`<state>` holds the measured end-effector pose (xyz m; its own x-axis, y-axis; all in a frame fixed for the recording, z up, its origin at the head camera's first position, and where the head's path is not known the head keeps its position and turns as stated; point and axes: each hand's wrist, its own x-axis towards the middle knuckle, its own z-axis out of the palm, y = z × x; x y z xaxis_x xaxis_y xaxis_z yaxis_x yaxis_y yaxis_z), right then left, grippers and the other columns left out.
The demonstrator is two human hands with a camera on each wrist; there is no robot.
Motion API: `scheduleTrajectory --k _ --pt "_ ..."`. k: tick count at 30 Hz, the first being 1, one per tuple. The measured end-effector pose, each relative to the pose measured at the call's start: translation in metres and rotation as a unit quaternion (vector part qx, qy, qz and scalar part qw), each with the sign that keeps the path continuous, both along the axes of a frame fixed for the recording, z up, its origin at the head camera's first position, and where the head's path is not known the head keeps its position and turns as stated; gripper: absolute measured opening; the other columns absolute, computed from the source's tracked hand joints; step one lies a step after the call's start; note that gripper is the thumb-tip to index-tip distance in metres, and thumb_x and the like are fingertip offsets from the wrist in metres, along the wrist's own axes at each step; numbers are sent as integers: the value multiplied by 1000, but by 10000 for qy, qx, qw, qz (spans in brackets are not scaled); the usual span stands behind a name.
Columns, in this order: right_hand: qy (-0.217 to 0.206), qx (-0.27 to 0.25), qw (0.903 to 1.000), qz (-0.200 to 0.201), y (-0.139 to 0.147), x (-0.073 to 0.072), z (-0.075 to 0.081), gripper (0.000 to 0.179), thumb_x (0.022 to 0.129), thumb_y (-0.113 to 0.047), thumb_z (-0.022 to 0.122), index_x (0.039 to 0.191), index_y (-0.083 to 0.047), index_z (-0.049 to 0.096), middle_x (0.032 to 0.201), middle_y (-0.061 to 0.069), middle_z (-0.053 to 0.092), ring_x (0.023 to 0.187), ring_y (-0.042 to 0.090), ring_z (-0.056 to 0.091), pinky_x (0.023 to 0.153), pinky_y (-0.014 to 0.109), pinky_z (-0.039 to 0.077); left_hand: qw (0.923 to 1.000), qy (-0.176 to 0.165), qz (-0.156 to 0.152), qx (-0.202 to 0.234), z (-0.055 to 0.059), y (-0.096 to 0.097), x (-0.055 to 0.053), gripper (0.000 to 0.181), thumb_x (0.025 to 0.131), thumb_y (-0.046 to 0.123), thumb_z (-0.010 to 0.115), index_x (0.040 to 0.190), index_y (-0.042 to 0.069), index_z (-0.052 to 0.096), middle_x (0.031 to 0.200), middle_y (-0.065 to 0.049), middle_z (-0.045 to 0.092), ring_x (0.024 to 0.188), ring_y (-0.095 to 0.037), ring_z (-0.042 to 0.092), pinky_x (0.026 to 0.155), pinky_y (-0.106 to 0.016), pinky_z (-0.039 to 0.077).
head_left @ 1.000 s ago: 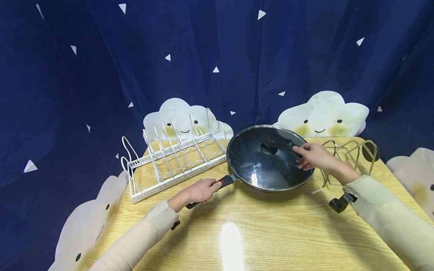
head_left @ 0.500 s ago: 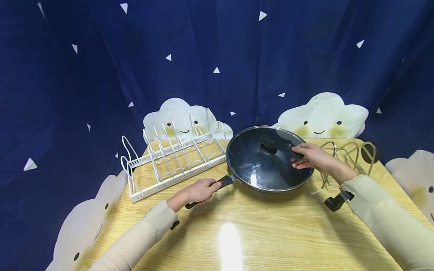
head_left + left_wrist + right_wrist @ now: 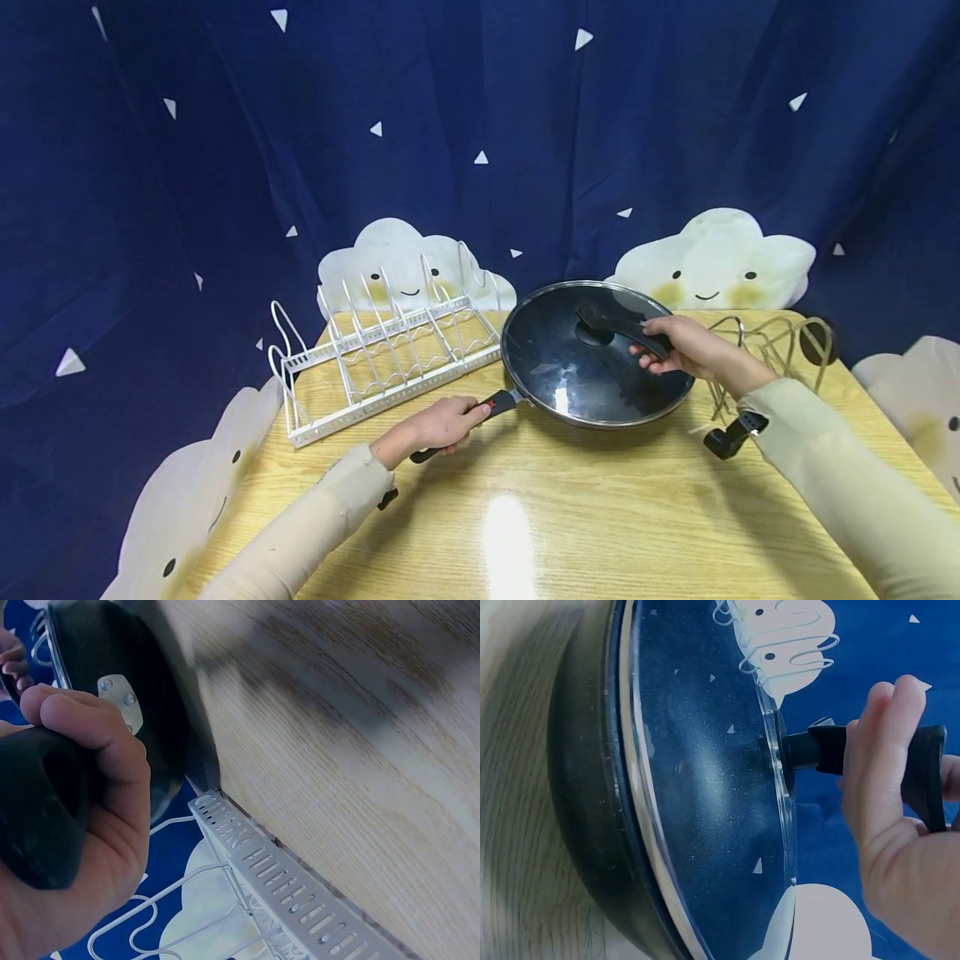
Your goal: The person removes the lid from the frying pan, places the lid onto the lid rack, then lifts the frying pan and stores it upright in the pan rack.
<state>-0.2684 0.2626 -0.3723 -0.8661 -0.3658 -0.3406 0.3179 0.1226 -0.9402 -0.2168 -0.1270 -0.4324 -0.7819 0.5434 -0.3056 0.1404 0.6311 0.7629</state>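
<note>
A black wok (image 3: 585, 802) stands on the wooden table in front of the person, covered by a glass lid (image 3: 558, 375) with a metal rim. Its long black handle (image 3: 501, 403), marked in red, points to the front left. My left hand (image 3: 444, 423) grips that handle; the left wrist view shows the fingers wrapped round it and the handle's end (image 3: 45, 817). At the lid, my right hand (image 3: 686, 346) holds the free end of the black lid handle (image 3: 618, 325), with thumb and fingers on either side of it. The lid sits level on the wok's rim.
Left of the wok stands a white wire rack (image 3: 397, 394) with upright dividers, close to the wok's edge. A metal wire rack (image 3: 790, 354) stands behind the right forearm, beside a dark round thing (image 3: 816, 340). A blue curtain (image 3: 420, 183) hangs behind the table.
My right hand has shifted slightly left along the lid handle, its fingers coming further under it. The left hand, the wok and the lid stay in place.
</note>
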Motion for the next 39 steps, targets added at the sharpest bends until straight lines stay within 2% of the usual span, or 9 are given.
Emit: scheduleTrajectory --k 5,9,13,18,23,29,39 --pt "-90 141 9999 44 0 -5 -2 42 101 -17 35 131 9 22 84 6 63 60 10 59 57 24 53 10000 -62 -7 9 1 1 1 41 102 39 37 86 5 50 52 -3 46 38 -14 43 40 -27 40" --pt "-6 414 9991 102 0 -8 -1 41 101 -20 39 129 9 30 84 4 62 61 9 59 56 24 52 10000 -71 -14 26 2 1 2 39 102 39 37 84 7 49 53 -5 47 38 -14 43 41 -27 40" --pt "-18 572 9979 291 0 -10 0 49 101 -25 43 130 12 29 86 3 64 61 7 59 56 22 52 10000 -43 2 21 1 1 1 39 102 39 37 85 7 50 53 -7 47 38 -14 43 40 -27 40" --pt "-274 362 9967 673 1 -12 1 52 103 -27 40 132 14 26 89 6 68 62 8 62 55 21 52 10000 -5 9 -41 1 2 1 39 102 39 37 83 7 50 52 -5 48 37 -14 43 39 -28 41" --pt "-447 -154 9945 930 4 -14 1 44 104 -22 36 128 13 29 91 8 68 59 6 60 54 20 52 9999 -40 48 -100 2 2 0 41 102 40 37 83 7 53 52 -5 48 37 -13 43 39 -26 39" --pt "-599 -415 9934 882 5 -15 1 31 103 -18 37 120 8 39 83 3 65 53 4 51 48 16 46 9999 -77 48 -72 1 2 -1 43 102 41 37 86 5 54 53 -4 48 37 -13 43 39 -25 38" --pt "-615 -196 9961 601 -1 -15 1 33 102 -22 43 117 7 50 68 -1 53 48 3 45 44 15 39 9999 -84 39 -67 0 0 -1 42 102 41 37 85 6 54 54 -5 49 38 -14 43 39 -26 39"
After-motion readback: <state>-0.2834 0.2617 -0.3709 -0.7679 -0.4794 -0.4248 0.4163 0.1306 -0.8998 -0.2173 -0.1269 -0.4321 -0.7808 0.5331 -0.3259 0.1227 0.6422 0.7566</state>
